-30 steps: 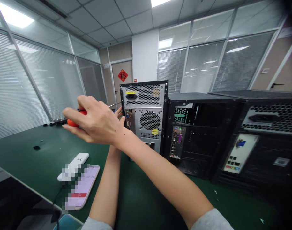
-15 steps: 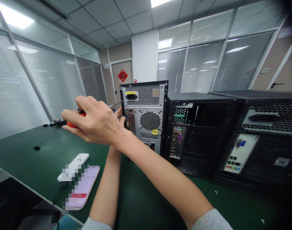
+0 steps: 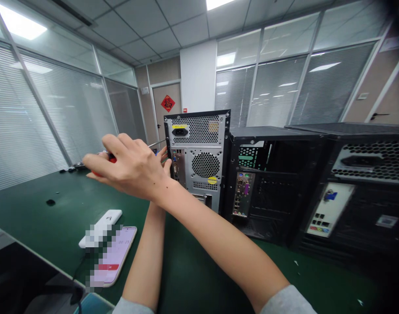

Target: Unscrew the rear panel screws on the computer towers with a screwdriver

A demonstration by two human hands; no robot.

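My right hand [image 3: 127,163] is wrapped round a screwdriver with a red and black handle [image 3: 96,174], mostly covered by the fingers. A thin metal shaft [image 3: 158,143] shows beyond the knuckles, pointing at the left side of a computer case [image 3: 204,146]. Where its tip meets the case cannot be seen. My right forearm crosses over my left one. Partly hidden behind the right wrist, my left hand [image 3: 165,159] rests against the left edge of that case with thumb and fingers apart. The case stands upright, its silver rear panel with fan grille and power socket facing me.
Two more black computer cases, one [image 3: 267,187] close beside the first and another [image 3: 366,192] at far right, stand on the green table [image 3: 186,270]. A white power bank [image 3: 112,216] and a phone [image 3: 116,257] lie at the front left. Small scraps dot the tabletop.
My right hand has rotated slightly around the screwdriver, so less of the red handle shows. My left hand stays at the case edge.
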